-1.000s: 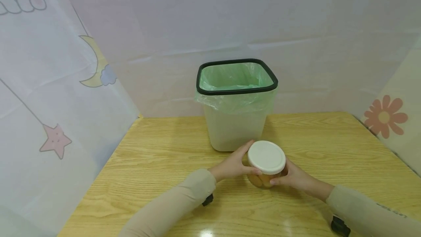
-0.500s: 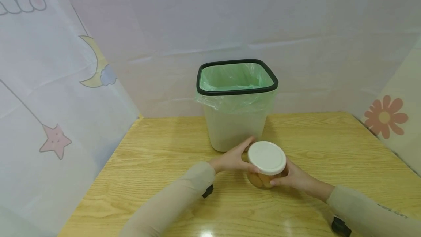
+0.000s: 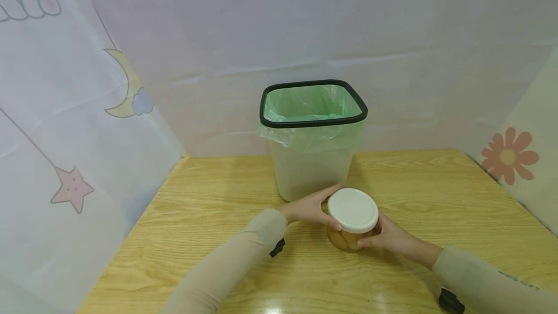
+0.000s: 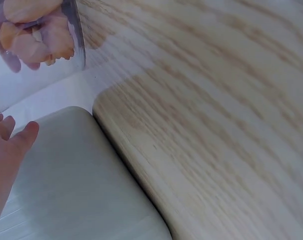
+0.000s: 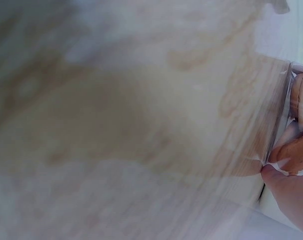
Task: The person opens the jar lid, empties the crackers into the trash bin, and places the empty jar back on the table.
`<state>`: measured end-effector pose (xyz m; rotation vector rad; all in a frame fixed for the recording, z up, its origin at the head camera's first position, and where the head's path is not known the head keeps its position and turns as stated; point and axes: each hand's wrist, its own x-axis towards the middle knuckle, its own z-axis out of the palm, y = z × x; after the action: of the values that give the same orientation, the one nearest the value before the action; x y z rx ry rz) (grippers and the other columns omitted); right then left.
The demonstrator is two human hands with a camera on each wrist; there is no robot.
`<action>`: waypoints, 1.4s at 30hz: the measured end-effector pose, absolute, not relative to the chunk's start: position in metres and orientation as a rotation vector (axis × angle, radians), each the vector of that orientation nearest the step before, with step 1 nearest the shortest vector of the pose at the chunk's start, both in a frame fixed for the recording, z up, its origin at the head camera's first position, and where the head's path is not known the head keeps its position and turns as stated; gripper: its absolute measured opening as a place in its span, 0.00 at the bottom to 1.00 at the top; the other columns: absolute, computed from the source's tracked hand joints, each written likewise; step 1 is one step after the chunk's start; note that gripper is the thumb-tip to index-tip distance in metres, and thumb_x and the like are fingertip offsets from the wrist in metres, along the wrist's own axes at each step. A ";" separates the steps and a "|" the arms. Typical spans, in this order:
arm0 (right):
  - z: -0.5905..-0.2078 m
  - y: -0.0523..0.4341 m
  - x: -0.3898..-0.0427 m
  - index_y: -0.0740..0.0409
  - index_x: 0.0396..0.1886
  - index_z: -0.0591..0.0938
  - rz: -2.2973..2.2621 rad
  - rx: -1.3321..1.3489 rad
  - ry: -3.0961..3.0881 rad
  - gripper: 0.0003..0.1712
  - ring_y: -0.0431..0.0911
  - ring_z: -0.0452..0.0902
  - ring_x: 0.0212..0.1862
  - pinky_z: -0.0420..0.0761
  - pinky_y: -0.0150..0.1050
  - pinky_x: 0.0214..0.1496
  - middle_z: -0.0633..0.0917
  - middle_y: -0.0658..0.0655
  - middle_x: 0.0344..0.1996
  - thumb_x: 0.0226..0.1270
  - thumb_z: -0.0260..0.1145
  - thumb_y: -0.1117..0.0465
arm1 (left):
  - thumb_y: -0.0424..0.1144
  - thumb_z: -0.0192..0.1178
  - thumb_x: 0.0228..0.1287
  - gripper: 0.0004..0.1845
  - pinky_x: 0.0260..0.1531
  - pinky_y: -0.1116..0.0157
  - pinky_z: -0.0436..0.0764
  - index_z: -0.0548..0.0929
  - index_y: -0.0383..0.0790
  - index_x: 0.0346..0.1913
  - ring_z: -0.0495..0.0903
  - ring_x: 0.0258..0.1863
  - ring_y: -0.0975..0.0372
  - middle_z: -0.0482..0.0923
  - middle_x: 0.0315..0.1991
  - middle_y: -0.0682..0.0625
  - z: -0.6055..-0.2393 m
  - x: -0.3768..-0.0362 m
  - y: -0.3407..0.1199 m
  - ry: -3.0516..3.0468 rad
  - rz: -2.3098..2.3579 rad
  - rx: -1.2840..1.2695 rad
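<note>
pale wood-grain table (image 3: 209,207) carries it all. nearest, both hands cup a clear glass jar with a white round lid (image 3: 352,217), left hand (image 3: 310,208) and right hand (image 3: 388,235) curled round its sides, steadying it upright. just behind stands a white bin with green liner (image 3: 312,139).

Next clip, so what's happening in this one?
A person sits at a wooden table with both hands around a clear jar capped by a white lid. The left hand grips its left side, the right hand its right. Pale orange pieces show through the glass. Just behind the jar stands a bin lined with a green bag.
</note>
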<state>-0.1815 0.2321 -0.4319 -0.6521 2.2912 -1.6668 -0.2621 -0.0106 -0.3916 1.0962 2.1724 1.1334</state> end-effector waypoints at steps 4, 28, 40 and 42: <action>-0.431 0.232 -0.181 0.74 0.73 0.38 -1.660 -0.641 2.289 0.59 0.72 0.62 0.62 0.73 0.47 0.56 0.57 0.79 0.65 0.60 0.72 0.66 | 0.34 0.72 0.56 0.53 0.69 0.63 0.53 0.48 0.42 0.78 0.49 0.73 0.64 0.48 0.76 0.50 -0.393 -0.263 -0.010 2.172 1.140 1.098; -0.434 0.232 -0.182 0.75 0.72 0.39 -1.722 -0.681 2.248 0.59 0.44 0.71 0.54 0.78 0.36 0.50 0.60 0.79 0.63 0.58 0.73 0.67 | 0.36 0.73 0.54 0.53 0.69 0.61 0.54 0.50 0.44 0.78 0.50 0.73 0.63 0.49 0.76 0.51 -0.396 -0.254 -0.009 2.227 1.204 1.027; -0.433 0.232 -0.182 0.75 0.72 0.41 -1.730 -0.709 2.242 0.57 0.38 0.73 0.52 0.78 0.36 0.49 0.60 0.79 0.62 0.59 0.72 0.68 | 0.37 0.73 0.55 0.52 0.69 0.58 0.55 0.52 0.43 0.77 0.51 0.73 0.61 0.49 0.76 0.50 -0.397 -0.249 -0.007 2.231 1.248 0.997; -0.433 0.232 -0.182 0.75 0.72 0.40 -1.733 -0.709 2.237 0.57 0.37 0.72 0.52 0.79 0.36 0.49 0.60 0.79 0.62 0.59 0.72 0.68 | 0.37 0.74 0.55 0.52 0.69 0.58 0.56 0.52 0.44 0.77 0.51 0.73 0.61 0.50 0.76 0.50 -0.397 -0.248 -0.007 2.233 1.252 0.998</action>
<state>-0.1816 0.2320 -0.4334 -0.7092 2.2366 -1.7325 -0.2478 -0.0073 -0.3969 0.9979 2.2325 1.2517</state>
